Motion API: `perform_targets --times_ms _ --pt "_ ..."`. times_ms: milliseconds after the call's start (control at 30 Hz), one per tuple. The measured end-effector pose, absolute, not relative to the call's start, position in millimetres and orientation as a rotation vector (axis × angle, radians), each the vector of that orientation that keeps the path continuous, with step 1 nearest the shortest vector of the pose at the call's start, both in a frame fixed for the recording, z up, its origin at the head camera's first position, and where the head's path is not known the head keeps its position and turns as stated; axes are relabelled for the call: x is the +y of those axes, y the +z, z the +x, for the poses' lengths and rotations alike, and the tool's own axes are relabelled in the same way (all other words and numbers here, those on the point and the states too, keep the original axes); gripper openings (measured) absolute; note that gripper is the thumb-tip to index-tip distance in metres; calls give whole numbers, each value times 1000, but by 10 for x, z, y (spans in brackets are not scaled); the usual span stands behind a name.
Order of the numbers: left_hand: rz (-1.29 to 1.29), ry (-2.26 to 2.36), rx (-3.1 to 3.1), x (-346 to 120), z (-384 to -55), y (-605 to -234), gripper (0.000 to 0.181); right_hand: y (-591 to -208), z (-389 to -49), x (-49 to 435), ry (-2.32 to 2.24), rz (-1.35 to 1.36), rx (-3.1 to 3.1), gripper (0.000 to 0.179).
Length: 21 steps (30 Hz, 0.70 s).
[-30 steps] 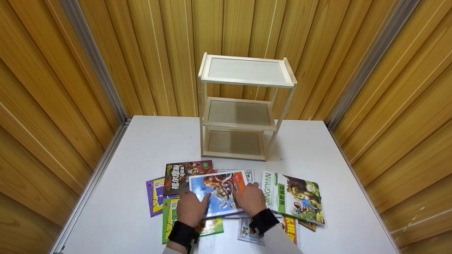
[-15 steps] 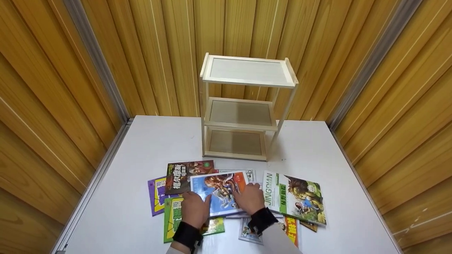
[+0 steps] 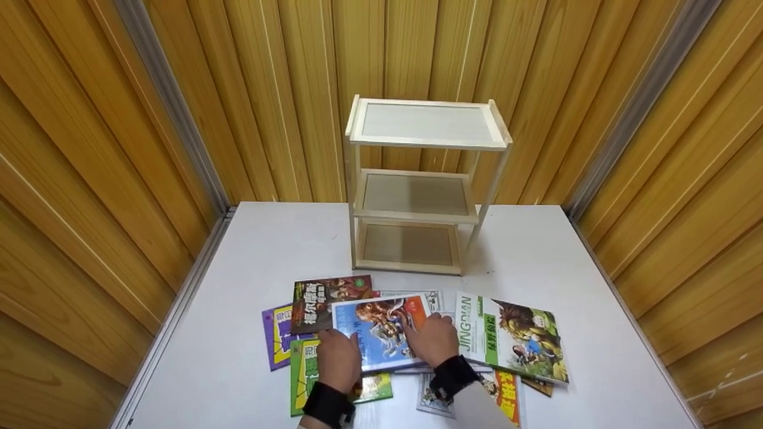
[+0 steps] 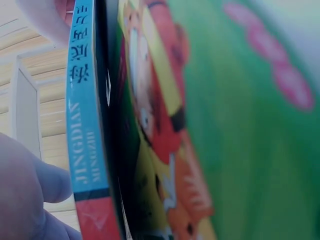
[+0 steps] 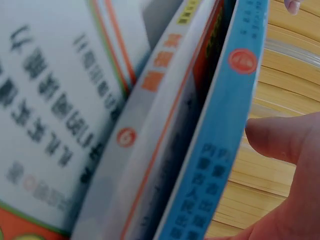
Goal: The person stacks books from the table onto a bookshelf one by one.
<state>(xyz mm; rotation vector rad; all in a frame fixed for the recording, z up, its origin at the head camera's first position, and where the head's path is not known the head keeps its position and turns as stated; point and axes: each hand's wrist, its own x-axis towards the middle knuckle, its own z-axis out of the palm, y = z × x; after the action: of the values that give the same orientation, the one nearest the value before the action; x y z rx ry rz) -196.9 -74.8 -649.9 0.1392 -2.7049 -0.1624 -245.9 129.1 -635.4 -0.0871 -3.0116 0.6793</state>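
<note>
A blue paperback book (image 3: 381, 330) with an orange corner lies tilted on top of other books. My left hand (image 3: 338, 360) holds its lower left edge, the thumb by the cover. On the opposite edge, my right hand (image 3: 435, 341) grips with the thumb on the cover and the fingers hidden beneath. The left wrist view shows the blue spine (image 4: 85, 125) beside the left thumb. In the right wrist view the right thumb (image 5: 275, 137) meets the edge of the blue book (image 5: 215, 150). Below it, a green book (image 3: 304, 372) and a dark brown book (image 3: 310, 307) are partly covered.
A three-tier wooden shelf (image 3: 426, 146) stands behind the books on the white table (image 3: 256, 250). To the right lies a lion-cover book (image 3: 524, 339) over others. A purple book (image 3: 275, 336) sits at left. Wood-grain panels (image 3: 298, 89) enclose the table on three sides.
The whole head view shifts slightly right and down. Against the blue book, my left thumb has drawn back a little towards the edge. The right hand keeps its hold.
</note>
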Motion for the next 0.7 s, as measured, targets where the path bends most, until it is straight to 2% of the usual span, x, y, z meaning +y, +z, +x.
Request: perform_targets --times_ms 167,333,700 --pt "249 -329 -2813 -516 -1964 -6547 52 -6326 -2392 1542 743 -120 -3031 62" --pt "303 -428 -2823 -446 -1932 -6563 51 -6293 -2350 1622 752 -103 -3050 63" --pt "200 -401 -2648 -790 -2007 -6447 45 -6275 -2429 1328 831 -119 -3016 64"
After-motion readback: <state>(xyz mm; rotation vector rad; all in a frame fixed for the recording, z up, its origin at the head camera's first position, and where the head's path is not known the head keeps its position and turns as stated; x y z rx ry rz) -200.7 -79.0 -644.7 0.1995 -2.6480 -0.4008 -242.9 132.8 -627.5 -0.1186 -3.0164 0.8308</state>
